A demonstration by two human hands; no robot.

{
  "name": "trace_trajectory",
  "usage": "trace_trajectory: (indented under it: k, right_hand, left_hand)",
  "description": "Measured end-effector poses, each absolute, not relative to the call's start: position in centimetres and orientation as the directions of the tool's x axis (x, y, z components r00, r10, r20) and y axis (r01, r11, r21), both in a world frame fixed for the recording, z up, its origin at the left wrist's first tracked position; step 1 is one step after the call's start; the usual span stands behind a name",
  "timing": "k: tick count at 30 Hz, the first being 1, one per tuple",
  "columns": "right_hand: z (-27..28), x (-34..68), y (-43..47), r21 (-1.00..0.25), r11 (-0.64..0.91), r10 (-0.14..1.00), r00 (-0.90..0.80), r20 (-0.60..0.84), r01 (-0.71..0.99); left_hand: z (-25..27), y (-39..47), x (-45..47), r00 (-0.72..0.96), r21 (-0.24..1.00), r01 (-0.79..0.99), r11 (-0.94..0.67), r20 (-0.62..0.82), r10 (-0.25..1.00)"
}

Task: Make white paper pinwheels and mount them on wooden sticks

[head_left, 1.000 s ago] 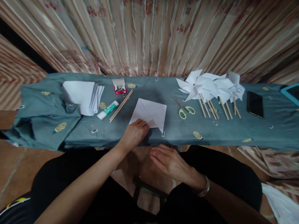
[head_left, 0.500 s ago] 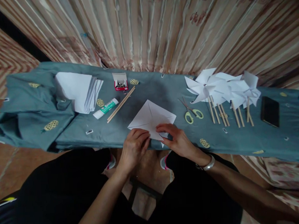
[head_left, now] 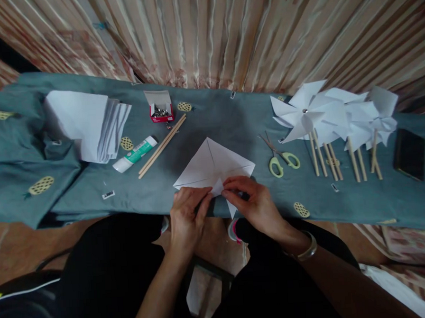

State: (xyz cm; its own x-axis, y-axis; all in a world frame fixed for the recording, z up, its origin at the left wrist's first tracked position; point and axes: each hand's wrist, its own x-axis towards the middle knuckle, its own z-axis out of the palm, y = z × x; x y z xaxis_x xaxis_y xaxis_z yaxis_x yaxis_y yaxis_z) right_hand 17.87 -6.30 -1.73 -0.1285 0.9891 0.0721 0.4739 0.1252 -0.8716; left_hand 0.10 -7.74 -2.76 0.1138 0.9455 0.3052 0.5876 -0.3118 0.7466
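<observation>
In front of me a white paper square lies with one corner facing the curtain, with slits or creases running in from its corners. My left hand is closed on the near left edge, thumb and forefinger pinching the paper. My right hand is closed too, with its fingertips on a small flap turned up at the near side. A narrow paper point hangs below the table edge between my hands. Green-handled scissors lie to the right of the paper. Two wooden sticks and a glue stick lie to the left.
Several folded white papers are stacked on the left. A red box of metal pins stands open at the back. Paper pinwheels on sticks overlap at the right, beside a dark phone. A patterned cloth covers the table.
The near part of the paper has been lifted, and a small flap now shows between my fingertips. Both hands stay on the paper. The head view has moved slightly closer.
</observation>
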Motion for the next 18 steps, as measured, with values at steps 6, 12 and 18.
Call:
trace_trajectory:
  k: [6, 12, 18]
  right_hand:
    - [-1.1, 17.0, -6.7, -0.743, 0.183, 0.983, -0.129, 0.131, 0.644]
    - [-1.0, 17.1, -8.1, -0.610, 0.285, 0.957, -0.186, 0.222, 0.740]
    - [-1.5, 17.5, -9.1, -0.400, 0.442, 0.892, -0.348, 0.288, 0.803]
  left_hand:
    - [-3.0, -7.4, 0.2, 0.123, 0.694, 0.642, -0.326, 0.326, 0.937]
    - [-2.7, -7.0, 0.2, 0.155, 0.675, 0.651, -0.347, 0.330, 0.931]
    - [-2.6, -6.9, 0.3, 0.180, 0.640, 0.675, -0.366, 0.339, 0.924]
